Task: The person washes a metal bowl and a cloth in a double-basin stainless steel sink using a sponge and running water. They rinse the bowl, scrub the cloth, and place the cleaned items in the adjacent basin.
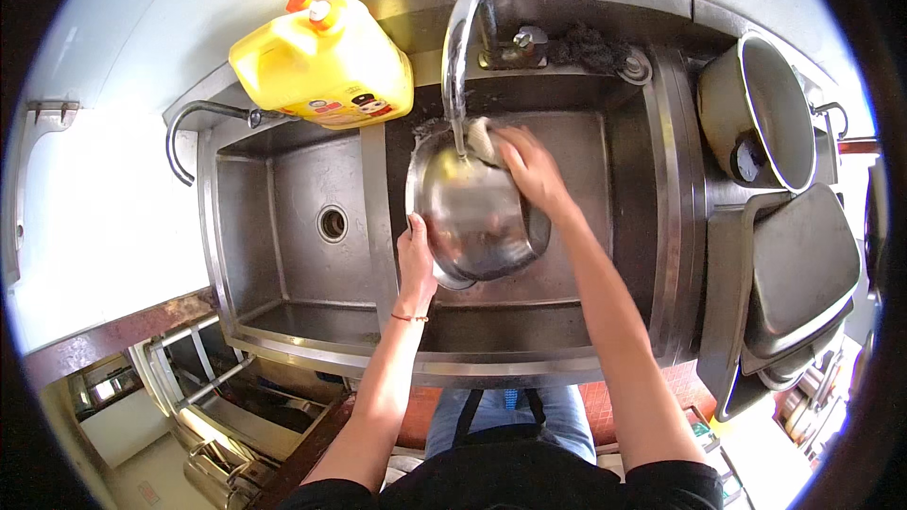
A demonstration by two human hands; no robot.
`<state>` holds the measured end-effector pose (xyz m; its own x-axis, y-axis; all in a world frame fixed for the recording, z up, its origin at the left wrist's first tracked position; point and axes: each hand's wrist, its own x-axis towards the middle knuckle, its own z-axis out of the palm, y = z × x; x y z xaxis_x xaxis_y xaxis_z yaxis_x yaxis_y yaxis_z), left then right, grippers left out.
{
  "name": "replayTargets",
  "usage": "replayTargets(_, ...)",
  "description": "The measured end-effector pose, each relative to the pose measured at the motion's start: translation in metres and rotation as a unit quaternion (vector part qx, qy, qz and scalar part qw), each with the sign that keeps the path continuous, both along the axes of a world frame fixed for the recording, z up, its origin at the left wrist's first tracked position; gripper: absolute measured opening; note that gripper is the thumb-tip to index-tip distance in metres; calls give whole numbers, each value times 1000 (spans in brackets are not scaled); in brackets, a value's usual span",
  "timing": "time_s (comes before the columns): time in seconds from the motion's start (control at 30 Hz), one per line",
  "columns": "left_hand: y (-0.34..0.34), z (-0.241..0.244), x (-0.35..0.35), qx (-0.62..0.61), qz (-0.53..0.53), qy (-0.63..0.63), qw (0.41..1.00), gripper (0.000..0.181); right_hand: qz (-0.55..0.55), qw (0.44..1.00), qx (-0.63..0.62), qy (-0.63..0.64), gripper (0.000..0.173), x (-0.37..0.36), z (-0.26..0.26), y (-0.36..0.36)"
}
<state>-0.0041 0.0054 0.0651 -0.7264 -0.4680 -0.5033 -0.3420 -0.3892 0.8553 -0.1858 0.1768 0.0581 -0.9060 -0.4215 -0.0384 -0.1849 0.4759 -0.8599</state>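
Over the right basin of a steel double sink (375, 177), a shiny metal bowl (471, 227) is tilted with its outer side towards me. My left hand (417, 255) grips its rim at the lower left, thumb on top. A pale cloth or sponge (483, 142) is under the fingers of my right hand (531, 166), pressed to the bowl's upper right edge; that hand is slightly blurred. The curved chrome faucet (457, 49) ends right above the bowl, close to the cloth. Whether water runs from it is hard to tell.
A large yellow detergent jug (326, 64) stands behind the divider. A second faucet (184, 134) arches at the left basin, which has a drain (331, 224). Dark scouring wool (584, 49) lies on the back ledge. On the right are a big pot (758, 113) and stacked trays (801, 269).
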Motion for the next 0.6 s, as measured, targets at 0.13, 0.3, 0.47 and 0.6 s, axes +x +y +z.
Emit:
replayTargets(0.13,24,8,2,45,37,-14,998,48,-8,983,110,147,37,69,40,-1)
replayTargets(0.3,37,-7,8,-69,-26,36,997,44,85,950,223,203,31,98,56,-32)
replayTargets(0.47,17,36,7,-26,-74,-13,997,52,144,949,162,-228,52,-34,40,-40)
replayTargets(0.6,-20,17,18,78,68,49,993,49,188,897,-94,-389,53,-61,23,0)
